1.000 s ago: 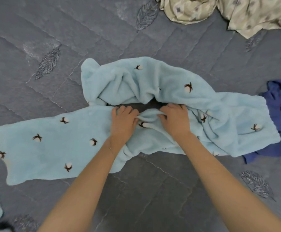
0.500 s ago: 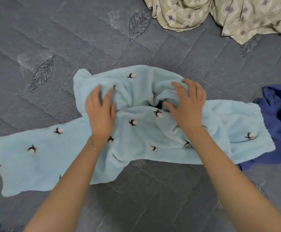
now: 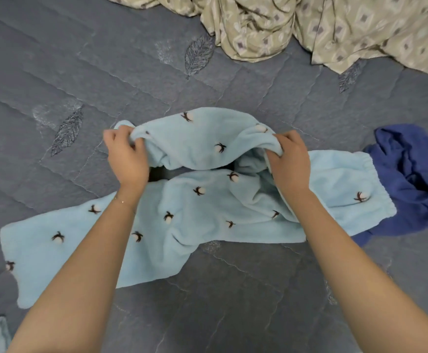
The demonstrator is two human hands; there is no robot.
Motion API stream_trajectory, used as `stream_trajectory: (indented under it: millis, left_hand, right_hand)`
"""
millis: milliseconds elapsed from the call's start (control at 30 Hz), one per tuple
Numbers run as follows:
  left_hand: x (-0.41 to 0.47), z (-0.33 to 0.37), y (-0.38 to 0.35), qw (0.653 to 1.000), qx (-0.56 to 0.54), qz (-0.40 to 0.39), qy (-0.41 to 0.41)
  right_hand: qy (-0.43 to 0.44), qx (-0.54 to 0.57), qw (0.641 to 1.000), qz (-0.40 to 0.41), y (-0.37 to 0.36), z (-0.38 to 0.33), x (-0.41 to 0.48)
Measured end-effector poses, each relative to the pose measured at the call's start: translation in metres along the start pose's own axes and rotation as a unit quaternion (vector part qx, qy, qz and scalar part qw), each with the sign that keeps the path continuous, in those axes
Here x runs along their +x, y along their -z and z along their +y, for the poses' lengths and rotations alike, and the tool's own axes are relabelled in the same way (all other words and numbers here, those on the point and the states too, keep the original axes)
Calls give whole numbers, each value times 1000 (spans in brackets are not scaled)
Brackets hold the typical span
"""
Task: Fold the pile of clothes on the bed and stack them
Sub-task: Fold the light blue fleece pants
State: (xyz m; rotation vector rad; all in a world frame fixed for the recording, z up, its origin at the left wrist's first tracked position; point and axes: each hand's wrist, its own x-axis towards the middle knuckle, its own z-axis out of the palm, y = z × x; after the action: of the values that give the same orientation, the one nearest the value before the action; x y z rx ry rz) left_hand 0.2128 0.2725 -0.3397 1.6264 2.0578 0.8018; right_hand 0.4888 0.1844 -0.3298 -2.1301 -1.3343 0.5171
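The upper leg of the pale blue trousers (image 3: 202, 200) was gripped by the left hand (image 3: 127, 159) and right hand (image 3: 288, 163), above the bed (image 3: 106, 72).

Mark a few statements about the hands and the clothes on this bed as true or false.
1. The left hand and the right hand both grip the light blue pants. True.
2. The dark blue garment lies on top of the pants. False: it lies at their right end, partly under the waistband.
3. The beige patterned cloth is neatly folded. False: it lies crumpled at the far edge.
4. One leg of the pants lies flat, stretched leftward on the bedspread. True.
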Motion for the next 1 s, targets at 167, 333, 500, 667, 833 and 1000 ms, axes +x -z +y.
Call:
stream_trajectory:
  millis: [167,333,500,667,833,1000]
  left_hand:
    - [17,11,55,966,-181,186,-16]
    - [-17,-38,91,971,-151,187,0]
    - [-87,-114,114,988,-69,128,61]
    - [-147,-164,138,999,-4,35,29]
    - [-175,-186,138,998,34,-46,-35]
    - [-196,-191,136,977,93,-127,-148]
  right_hand:
    - [9,134,988,77,9,-24,-22]
    - [1,212,977,23,10,-38,-71]
    - [14,84,987,-133,-12,-9,-133]
    - [10,-106,934,-342,-35,17,-177]
    - [23,-82,954,-288,-52,2,-195]
    - [50,-28,973,-222,-70,-35,-200]
